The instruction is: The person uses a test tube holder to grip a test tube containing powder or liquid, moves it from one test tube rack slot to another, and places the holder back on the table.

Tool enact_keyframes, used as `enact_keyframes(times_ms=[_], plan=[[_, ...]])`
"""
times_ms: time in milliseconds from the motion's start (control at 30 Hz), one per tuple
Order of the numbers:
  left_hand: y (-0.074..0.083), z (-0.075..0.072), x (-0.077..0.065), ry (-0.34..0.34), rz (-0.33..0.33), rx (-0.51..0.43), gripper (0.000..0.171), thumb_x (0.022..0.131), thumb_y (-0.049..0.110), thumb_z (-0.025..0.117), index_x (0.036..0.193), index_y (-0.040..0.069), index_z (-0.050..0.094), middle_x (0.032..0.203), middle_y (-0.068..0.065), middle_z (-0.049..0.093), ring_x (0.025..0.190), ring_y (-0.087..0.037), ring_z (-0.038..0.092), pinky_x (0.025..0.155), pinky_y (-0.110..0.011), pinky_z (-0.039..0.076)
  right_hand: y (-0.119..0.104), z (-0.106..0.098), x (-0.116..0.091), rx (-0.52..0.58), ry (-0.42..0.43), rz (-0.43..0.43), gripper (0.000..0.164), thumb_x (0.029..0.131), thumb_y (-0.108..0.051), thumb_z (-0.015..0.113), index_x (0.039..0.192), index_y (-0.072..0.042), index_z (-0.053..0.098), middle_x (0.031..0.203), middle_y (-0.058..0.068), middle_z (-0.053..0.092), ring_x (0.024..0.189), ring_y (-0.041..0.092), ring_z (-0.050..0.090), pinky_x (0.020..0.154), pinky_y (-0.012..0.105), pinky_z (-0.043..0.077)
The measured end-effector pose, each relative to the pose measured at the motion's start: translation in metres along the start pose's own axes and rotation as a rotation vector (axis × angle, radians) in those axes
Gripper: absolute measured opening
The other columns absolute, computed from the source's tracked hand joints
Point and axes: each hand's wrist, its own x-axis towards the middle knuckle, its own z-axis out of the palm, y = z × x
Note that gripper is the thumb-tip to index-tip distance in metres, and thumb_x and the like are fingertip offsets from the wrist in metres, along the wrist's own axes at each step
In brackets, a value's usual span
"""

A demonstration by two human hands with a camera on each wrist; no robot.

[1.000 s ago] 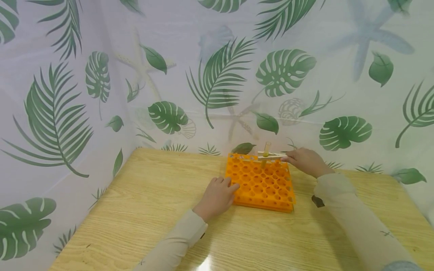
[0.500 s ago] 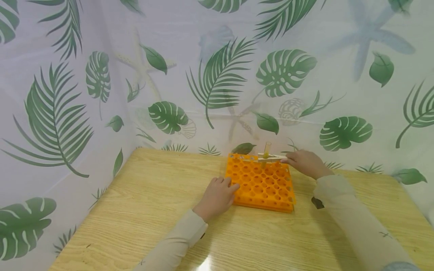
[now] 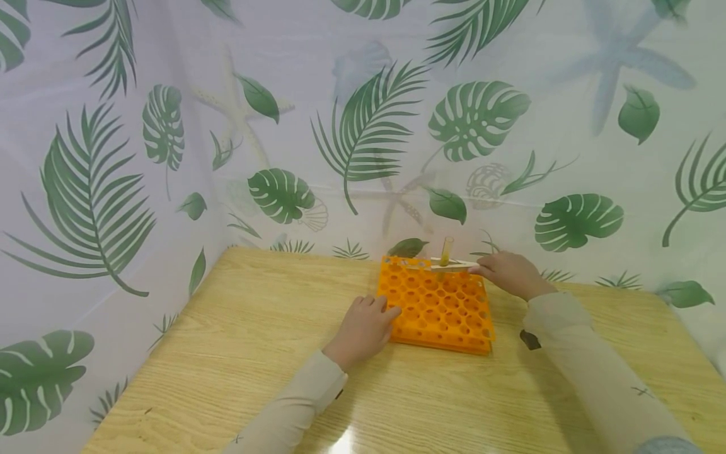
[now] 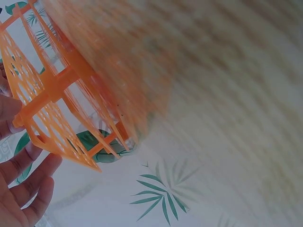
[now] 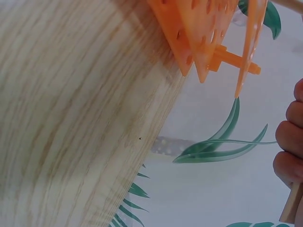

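Observation:
My right hand grips a wooden test tube clamp at the rack's back edge; its handle end pokes out below the curled fingers in the right wrist view. Between the clamp's jaws, a clear test tube with yellow liquid stands nearly upright. The tube's lower part is hidden behind the clamp and rack, so its depth in a hole cannot be told. My left hand holds the left edge of the orange test tube rack, thumb and fingers around its top plate in the left wrist view.
The rack stands on a wood-grain table, tilted slightly to the view. Close behind the table's back edge hangs a white cloth printed with green leaves and starfish. Another stretch of this cloth closes off the left side.
The right hand and clamp have sunk very slightly, while the tube's rim stays at nearly the same height. The left hand and rack look unmoved.

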Motion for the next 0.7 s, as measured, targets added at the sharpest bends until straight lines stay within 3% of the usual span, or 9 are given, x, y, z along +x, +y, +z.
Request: enact_keyframes(times_ms=[267, 500, 700], plan=[[0.0001, 0.0022, -0.0007, -0.022, -0.010, -0.001, 0.017, 0.091, 0.024, 0.057, 0.108, 0.023, 0.060, 0.085, 0.002, 0.055, 0.069, -0.014, 0.046, 0.065, -0.027, 0.038, -0.0012, 0.0015, 0.0000, 0.021, -0.009, 0.007, 0.035, 0.092, -0.040, 0.053, 0.081, -0.011, 0.069, 0.069, -0.003, 0.062, 0.062, 0.013, 0.055, 0.072, 0.044, 0.049], [-0.0001, 0.0034, -0.0005, -0.009, -0.006, -0.001, 0.017, 0.090, 0.024, 0.058, 0.107, 0.023, 0.059, 0.084, 0.002, 0.054, 0.069, -0.014, 0.046, 0.066, -0.027, 0.039, -0.0026, 0.0048, 0.0005, 0.005, -0.014, 0.006, 0.031, 0.092, -0.035, 0.055, 0.090, -0.009, 0.071, 0.087, 0.005, 0.071, 0.080, 0.027, 0.066, 0.080, 0.049, 0.050], [-0.0005, 0.0040, -0.0006, 0.004, -0.004, -0.001, 0.016, 0.089, 0.023, 0.058, 0.105, 0.023, 0.059, 0.083, 0.003, 0.053, 0.070, -0.014, 0.046, 0.067, -0.027, 0.040, -0.0015, 0.0082, 0.0004, 0.015, -0.011, -0.002, 0.030, 0.092, -0.035, 0.054, 0.084, -0.010, 0.069, 0.080, 0.002, 0.068, 0.074, 0.022, 0.065, 0.078, 0.048, 0.050]])
